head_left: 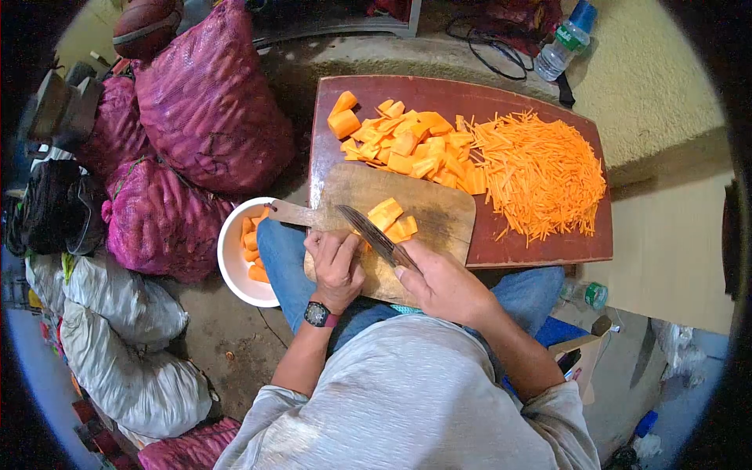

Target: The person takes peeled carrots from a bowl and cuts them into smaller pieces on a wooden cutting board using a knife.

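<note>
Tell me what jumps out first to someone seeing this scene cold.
The bright heap of shredded carrot on the right of the red board grabs the eye, with carrot chunks piled beside it. Nearer, the right hand holds a knife over the wooden cutting board while the left hand rests beside it. Purple mesh sacks crowd the left.

We wear a light grey short-sleeved shirt (407,399) and blue jeans (286,262). Just above the shirt's left sleeve, the left wrist carries a black wristwatch (317,314) with a round dark dial and a reddish strap section.
</note>
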Tool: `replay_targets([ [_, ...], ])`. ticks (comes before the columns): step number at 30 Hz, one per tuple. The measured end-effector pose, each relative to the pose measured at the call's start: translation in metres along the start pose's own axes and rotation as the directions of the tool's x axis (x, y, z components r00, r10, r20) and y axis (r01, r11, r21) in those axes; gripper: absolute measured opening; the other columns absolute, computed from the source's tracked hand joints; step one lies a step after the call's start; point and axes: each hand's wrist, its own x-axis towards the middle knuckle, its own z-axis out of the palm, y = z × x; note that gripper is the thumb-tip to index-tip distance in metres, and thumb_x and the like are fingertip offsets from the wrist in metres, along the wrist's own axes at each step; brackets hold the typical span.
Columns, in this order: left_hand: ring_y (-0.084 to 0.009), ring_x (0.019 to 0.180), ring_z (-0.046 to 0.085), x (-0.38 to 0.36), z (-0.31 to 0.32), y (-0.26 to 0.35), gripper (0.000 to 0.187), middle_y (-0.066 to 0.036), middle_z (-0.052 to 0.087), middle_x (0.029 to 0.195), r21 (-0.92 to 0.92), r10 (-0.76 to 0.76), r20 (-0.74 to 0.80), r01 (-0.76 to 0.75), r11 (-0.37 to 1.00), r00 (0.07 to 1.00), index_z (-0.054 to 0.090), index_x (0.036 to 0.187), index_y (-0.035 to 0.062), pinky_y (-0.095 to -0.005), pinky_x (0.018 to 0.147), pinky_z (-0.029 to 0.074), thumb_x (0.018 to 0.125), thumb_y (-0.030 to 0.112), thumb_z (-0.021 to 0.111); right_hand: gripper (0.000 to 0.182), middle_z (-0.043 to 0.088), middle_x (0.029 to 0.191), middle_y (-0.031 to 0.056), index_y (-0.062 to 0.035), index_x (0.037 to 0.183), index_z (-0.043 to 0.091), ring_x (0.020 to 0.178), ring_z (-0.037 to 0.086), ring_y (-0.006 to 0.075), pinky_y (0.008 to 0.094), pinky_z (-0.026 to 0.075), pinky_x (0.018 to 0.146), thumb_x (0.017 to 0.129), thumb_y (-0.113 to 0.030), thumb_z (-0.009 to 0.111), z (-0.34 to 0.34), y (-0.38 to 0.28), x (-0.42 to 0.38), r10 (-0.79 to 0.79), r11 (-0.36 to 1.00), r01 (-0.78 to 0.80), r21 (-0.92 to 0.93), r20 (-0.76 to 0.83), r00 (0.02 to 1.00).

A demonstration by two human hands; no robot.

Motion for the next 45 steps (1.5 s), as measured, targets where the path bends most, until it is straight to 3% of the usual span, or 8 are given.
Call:
replay_targets([
  [9,-0.036,0.094,0.065,-0.011,-0.002,-0.005,0.043,-0.015,0.069,0.104,0.007,-0.001,0.004,0.001,1.0,1.0,0.072,0.107,-0.0011,-0.0463,0.089,0.05,0.064,-0.005,0.066,0.033,0.069,0.106,0.0306,0.0008,0.137,0.055,0.103,0.07,0.0492,0.0528,0.053,0.088,0.108,-0.014,0.059,0.005,-0.01,-0.005,0.109,0.994,-0.109,0.012,0.041,0.993],
  [13,-0.0353,0.093,0.065,-0.011,0.001,-0.005,0.042,-0.014,0.07,0.102,-0.001,0.004,-0.029,-0.004,1.0,1.0,0.072,0.105,-0.0011,-0.0468,0.089,0.05,0.064,-0.007,0.064,0.026,0.069,0.1,0.0306,0.0011,0.129,0.056,0.098,0.069,0.051,0.0549,0.053,0.084,0.108,-0.015,0.059,0.014,-0.003,-0.009,0.023,1.0,-0.022,0.022,-0.031,0.999],
  [18,-0.0335,0.092,0.068,-0.015,0.002,-0.009,0.039,-0.014,0.069,0.102,-0.008,-0.008,-0.024,0.008,1.0,1.0,0.071,0.107,-0.001,-0.0478,0.09,0.048,0.07,-0.012,0.069,0.025,0.069,0.098,0.0344,0.0027,0.118,0.055,0.097,0.068,0.0569,0.0584,0.052,0.083,0.108,-0.019,0.06,0.016,0.002,-0.014,0.13,0.991,-0.129,-0.027,0.032,0.991],
  [28,-0.0368,0.093,0.066,-0.014,0.004,-0.003,0.027,-0.013,0.071,0.099,-0.046,-0.083,-0.074,0.08,0.996,0.994,0.073,0.103,0.0012,-0.0452,0.087,0.053,0.08,-0.012,0.072,0.031,0.07,0.099,0.0358,0.0061,0.12,0.057,0.099,0.069,0.0552,0.059,0.054,0.085,0.107,-0.021,0.063,0.009,0.017,-0.017,0.123,0.971,-0.101,-0.218,0.087,0.989],
  [33,-0.0378,0.11,0.063,-0.003,0.002,0.003,0.036,-0.017,0.067,0.117,-0.031,-0.135,0.14,0.14,0.99,0.981,0.072,0.118,0.0017,-0.0475,0.093,0.051,0.083,-0.005,0.078,0.031,0.072,0.106,0.0333,0.0029,0.124,0.059,0.106,0.07,0.0538,0.0585,0.055,0.087,0.105,-0.02,0.065,-0.001,0.031,-0.045,0.096,0.994,-0.098,-0.04,-0.047,0.994],
  [36,-0.0361,0.11,0.061,0.008,0.004,0.009,0.031,-0.015,0.066,0.116,0.013,-0.134,0.224,0.134,0.991,0.965,0.071,0.117,0.0025,-0.047,0.094,0.047,0.087,0.001,0.079,0.029,0.072,0.105,0.0316,0.0015,0.124,0.06,0.103,0.07,0.0533,0.0539,0.056,0.085,0.104,-0.018,0.067,-0.002,0.034,-0.064,0.067,0.996,-0.051,0.077,-0.221,0.973],
  [40,-0.0392,0.109,0.062,0.013,0.005,0.002,0.04,-0.018,0.067,0.118,0.012,-0.124,0.293,0.126,0.992,0.948,0.073,0.122,0.0017,-0.0485,0.093,0.051,0.083,0.0,0.081,0.03,0.072,0.105,0.0307,0.0024,0.123,0.063,0.1,0.071,0.0513,0.0507,0.057,0.082,0.103,-0.018,0.069,-0.023,0.036,-0.082,0.085,0.995,-0.071,0.074,-0.221,0.972],
  [45,-0.0388,0.104,0.065,0.037,0.011,-0.023,0.027,-0.017,0.071,0.111,-0.127,-0.063,0.34,0.112,0.986,0.938,0.076,0.113,0.0,-0.046,0.092,0.053,0.086,-0.002,0.076,0.038,0.074,0.105,0.0273,0.0005,0.13,0.069,0.099,0.074,0.047,0.0509,0.058,0.084,0.101,-0.025,0.071,-0.045,0.063,-0.069,0.018,0.979,0.008,-0.204,0.125,0.992],
])
